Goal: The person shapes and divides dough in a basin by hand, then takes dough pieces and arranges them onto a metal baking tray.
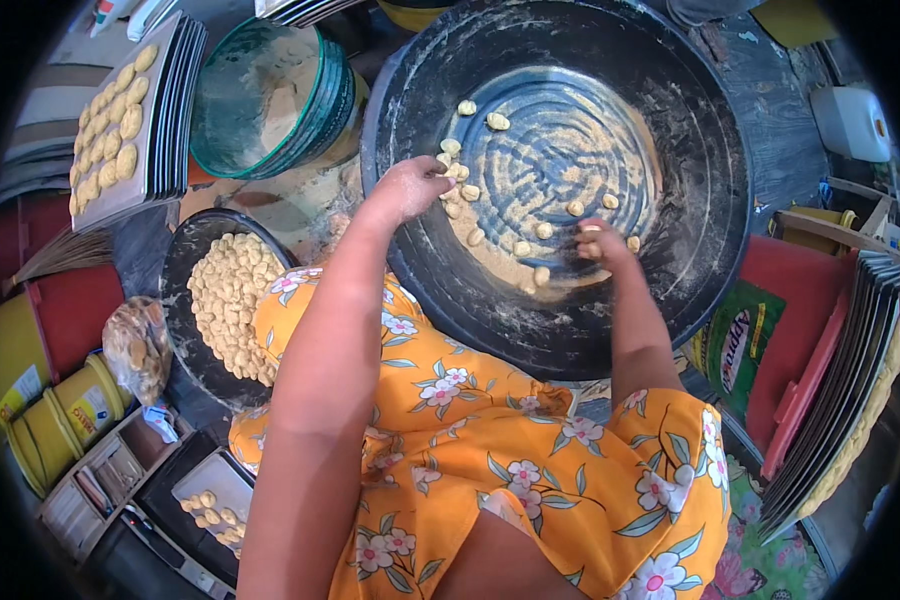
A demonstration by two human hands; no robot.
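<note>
A wide black basin [705,200] stands in front of me, its ridged floor dusted with tan crumbs. Several small pale dough balls [498,121] lie scattered in it, many bunched along the left side. My left hand [413,190] reaches over the left rim into that bunch, thumb and fingers closed round a dough ball [457,171]. Inside the basin at the right, my right hand [604,246] has its fingers curled inward; what they hold is mostly hidden by the fingers. Loose dough balls [576,208] lie close to it.
A smaller black bowl [177,290] heaped with dough balls sits by my left knee. Nested green tubs [202,120] stand behind it. Stacked trays [175,120] bearing dough rise at the far left; more trays [850,370] lean at the right beside a red container [800,330].
</note>
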